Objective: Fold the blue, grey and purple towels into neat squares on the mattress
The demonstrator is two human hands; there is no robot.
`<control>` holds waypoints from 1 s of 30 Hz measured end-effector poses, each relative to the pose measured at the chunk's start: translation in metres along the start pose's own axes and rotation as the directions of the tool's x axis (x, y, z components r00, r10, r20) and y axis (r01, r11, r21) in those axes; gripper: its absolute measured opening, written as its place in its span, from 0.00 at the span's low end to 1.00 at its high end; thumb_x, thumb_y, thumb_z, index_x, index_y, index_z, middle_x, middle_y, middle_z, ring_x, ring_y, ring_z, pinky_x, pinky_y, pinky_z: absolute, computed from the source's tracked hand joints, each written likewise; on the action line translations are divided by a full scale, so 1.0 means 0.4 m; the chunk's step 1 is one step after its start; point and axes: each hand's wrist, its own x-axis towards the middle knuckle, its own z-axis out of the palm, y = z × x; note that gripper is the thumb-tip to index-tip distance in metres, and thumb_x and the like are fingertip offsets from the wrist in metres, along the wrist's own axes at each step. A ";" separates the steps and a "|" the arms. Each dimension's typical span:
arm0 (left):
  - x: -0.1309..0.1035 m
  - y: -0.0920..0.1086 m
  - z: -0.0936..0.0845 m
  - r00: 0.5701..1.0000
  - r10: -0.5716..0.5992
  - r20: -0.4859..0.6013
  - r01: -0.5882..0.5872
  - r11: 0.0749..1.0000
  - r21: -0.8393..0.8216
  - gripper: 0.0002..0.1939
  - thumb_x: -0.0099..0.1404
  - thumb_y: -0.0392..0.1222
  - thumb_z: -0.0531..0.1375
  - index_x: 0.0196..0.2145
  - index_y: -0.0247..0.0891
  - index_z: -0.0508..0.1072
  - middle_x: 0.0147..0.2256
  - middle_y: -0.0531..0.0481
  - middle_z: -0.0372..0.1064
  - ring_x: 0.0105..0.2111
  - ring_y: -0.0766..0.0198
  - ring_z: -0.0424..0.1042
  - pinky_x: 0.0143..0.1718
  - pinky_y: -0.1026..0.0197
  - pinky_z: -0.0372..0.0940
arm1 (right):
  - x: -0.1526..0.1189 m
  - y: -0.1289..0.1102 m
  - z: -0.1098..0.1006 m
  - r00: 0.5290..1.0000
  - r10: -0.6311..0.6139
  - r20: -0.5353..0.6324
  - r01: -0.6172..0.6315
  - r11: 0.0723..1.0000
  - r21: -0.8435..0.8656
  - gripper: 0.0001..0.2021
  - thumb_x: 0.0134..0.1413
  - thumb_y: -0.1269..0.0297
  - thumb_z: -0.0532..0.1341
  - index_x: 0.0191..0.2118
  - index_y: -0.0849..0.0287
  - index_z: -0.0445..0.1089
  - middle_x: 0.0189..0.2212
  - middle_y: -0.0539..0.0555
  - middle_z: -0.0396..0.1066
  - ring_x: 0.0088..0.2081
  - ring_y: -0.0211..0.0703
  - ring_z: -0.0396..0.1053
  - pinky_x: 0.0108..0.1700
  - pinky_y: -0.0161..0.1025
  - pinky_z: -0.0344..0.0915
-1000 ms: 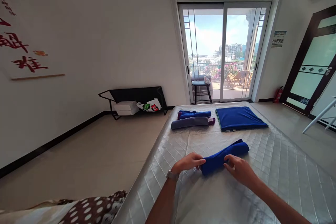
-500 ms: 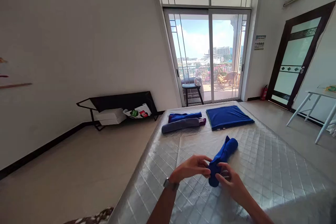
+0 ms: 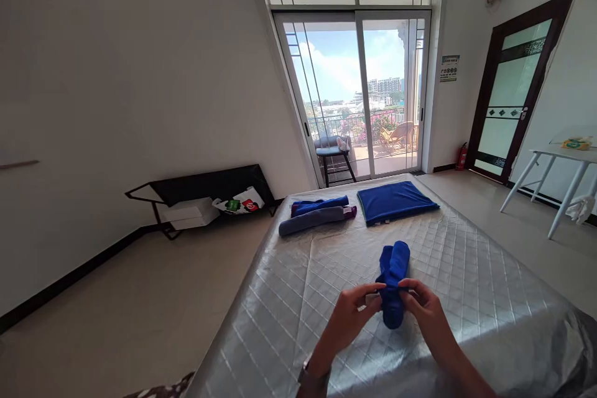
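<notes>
A rolled blue cloth (image 3: 398, 264) lies on the silver quilted mattress (image 3: 275, 317), pointing away from me. My left hand (image 3: 352, 314) pinches its left edge between thumb and fingers. On the other side, my right hand (image 3: 424, 305) pinches a fold of the same cloth. Between the two hands a band of blue fabric is drawn across the roll. What lies under the fingertips is hidden.
Farther back are a grey-blue roll (image 3: 311, 221), another blue roll (image 3: 321, 204) and a flat folded blue cloth (image 3: 396, 202). A black rack (image 3: 209, 185) with white boxes stands left; a white table (image 3: 564, 154) stands right.
The blue roll has turned to lie nearly straight away from me. Both hands now pinch fabric at its sides. The view has shifted slightly, moving the background left.
</notes>
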 end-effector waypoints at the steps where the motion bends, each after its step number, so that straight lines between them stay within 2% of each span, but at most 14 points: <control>1: -0.002 -0.003 0.007 0.999 -0.009 -0.040 0.008 1.000 -0.007 0.20 0.58 0.55 0.66 0.41 0.39 0.81 0.36 0.47 0.80 0.34 0.57 0.78 0.37 0.59 0.74 | -0.005 -0.002 0.001 1.000 -0.011 0.017 0.011 1.000 0.001 0.25 0.42 0.41 0.70 0.40 0.56 0.76 0.29 0.53 0.76 0.30 0.46 0.73 0.34 0.42 0.71; 5: -0.010 -0.005 0.031 0.976 -0.013 -0.215 0.017 1.000 0.018 0.17 0.57 0.56 0.65 0.33 0.38 0.78 0.26 0.51 0.77 0.25 0.62 0.75 0.28 0.63 0.70 | -0.034 0.019 0.018 0.988 -0.095 0.123 0.108 0.989 -0.103 0.27 0.43 0.53 0.71 0.52 0.51 0.71 0.43 0.54 0.76 0.39 0.47 0.74 0.45 0.47 0.73; 8: -0.019 0.002 0.047 0.966 -0.029 -0.259 0.034 0.999 0.016 0.15 0.57 0.54 0.63 0.33 0.39 0.75 0.25 0.52 0.76 0.25 0.61 0.76 0.28 0.62 0.70 | -0.051 0.056 0.033 0.984 -0.145 0.109 0.166 0.959 -0.230 0.30 0.39 0.62 0.72 0.54 0.49 0.71 0.45 0.53 0.74 0.44 0.49 0.73 0.52 0.50 0.70; 11: -0.027 0.005 0.055 0.959 -0.054 -0.277 0.069 0.997 0.046 0.14 0.57 0.52 0.61 0.34 0.39 0.73 0.24 0.52 0.76 0.26 0.59 0.76 0.29 0.62 0.69 | -0.052 0.076 0.038 0.978 -0.201 0.059 0.209 0.951 -0.227 0.26 0.42 0.63 0.69 0.52 0.51 0.71 0.44 0.54 0.74 0.45 0.49 0.73 0.49 0.47 0.73; 14: -0.034 -0.001 0.054 0.948 -0.067 -0.310 0.126 0.977 0.175 0.14 0.57 0.51 0.59 0.36 0.39 0.72 0.21 0.54 0.74 0.24 0.59 0.75 0.28 0.61 0.67 | -0.046 0.069 0.031 0.956 -0.289 0.039 0.291 0.935 -0.203 0.23 0.44 0.66 0.67 0.50 0.50 0.72 0.46 0.53 0.74 0.46 0.48 0.72 0.46 0.44 0.74; 18: -0.041 -0.024 0.070 0.943 -0.001 -0.332 0.108 0.947 0.302 0.14 0.59 0.53 0.58 0.33 0.40 0.74 0.22 0.53 0.72 0.24 0.60 0.73 0.27 0.62 0.64 | -0.040 0.058 0.020 0.940 -0.339 -0.045 0.327 0.929 -0.173 0.21 0.43 0.68 0.66 0.47 0.49 0.73 0.49 0.53 0.71 0.48 0.47 0.72 0.46 0.43 0.75; 20: -0.043 -0.043 0.096 0.938 0.029 -0.344 0.057 0.970 0.236 0.15 0.60 0.54 0.59 0.32 0.40 0.74 0.26 0.50 0.75 0.28 0.60 0.74 0.31 0.62 0.66 | -0.035 0.062 0.018 0.943 -0.312 -0.118 0.299 0.947 -0.117 0.22 0.43 0.66 0.67 0.48 0.49 0.73 0.52 0.55 0.69 0.48 0.47 0.72 0.45 0.43 0.75; 22: -0.043 -0.069 0.132 0.938 0.004 -0.346 0.028 0.996 0.088 0.16 0.61 0.57 0.60 0.33 0.39 0.73 0.28 0.49 0.75 0.30 0.59 0.75 0.33 0.61 0.68 | -0.026 0.069 0.015 0.950 -0.260 -0.175 0.258 0.966 -0.034 0.22 0.43 0.62 0.69 0.49 0.49 0.73 0.54 0.56 0.67 0.49 0.48 0.73 0.46 0.44 0.75; 26: -0.036 -0.120 0.202 0.920 -0.083 -0.382 0.001 0.978 -0.209 0.20 0.58 0.59 0.64 0.38 0.41 0.68 0.27 0.51 0.75 0.27 0.60 0.75 0.30 0.63 0.68 | -0.005 0.075 0.005 0.975 -0.162 -0.154 0.172 0.984 0.053 0.19 0.42 0.52 0.72 0.42 0.53 0.78 0.50 0.58 0.69 0.47 0.52 0.74 0.46 0.45 0.76; 28: -0.034 -0.135 0.216 0.884 -0.078 -0.461 -0.043 0.968 -0.246 0.23 0.58 0.59 0.65 0.44 0.43 0.67 0.30 0.50 0.77 0.29 0.60 0.77 0.32 0.62 0.70 | 0.001 0.071 0.000 0.983 -0.136 -0.123 0.139 0.990 0.019 0.19 0.41 0.50 0.72 0.40 0.53 0.80 0.46 0.57 0.69 0.45 0.52 0.74 0.46 0.44 0.76; 30: -0.035 -0.141 0.210 0.851 -0.027 -0.525 -0.062 0.986 -0.152 0.23 0.59 0.60 0.63 0.45 0.44 0.68 0.34 0.48 0.79 0.33 0.58 0.78 0.36 0.61 0.71 | 0.004 0.064 -0.005 0.990 -0.111 -0.083 0.110 0.994 -0.026 0.19 0.44 0.50 0.70 0.43 0.51 0.81 0.43 0.55 0.69 0.44 0.50 0.74 0.43 0.42 0.76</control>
